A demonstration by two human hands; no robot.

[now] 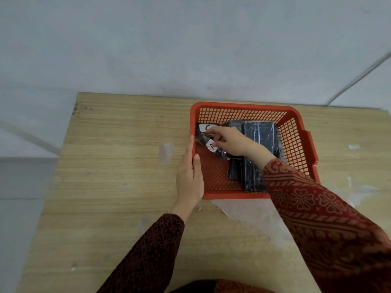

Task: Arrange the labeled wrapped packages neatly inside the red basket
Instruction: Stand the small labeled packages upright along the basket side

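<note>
A red mesh basket [296,132] sits on the right half of a wooden table [118,166]. Inside it lie several dark plastic-wrapped packages; a long stack [259,134] runs front to back in the middle. My right hand [230,140] reaches into the basket's back left corner and grips a small dark package with a white label [211,147]. Behind it lies another package with a white label [206,127]. My left hand [189,176] rests against the basket's left wall, its thumb hooked over the rim.
A pale wall rises directly behind the table. The tabletop shows scuffed pale patches [243,210] in front of the basket and one [166,152] to its left. The table's left edge drops off to a grey floor [23,187].
</note>
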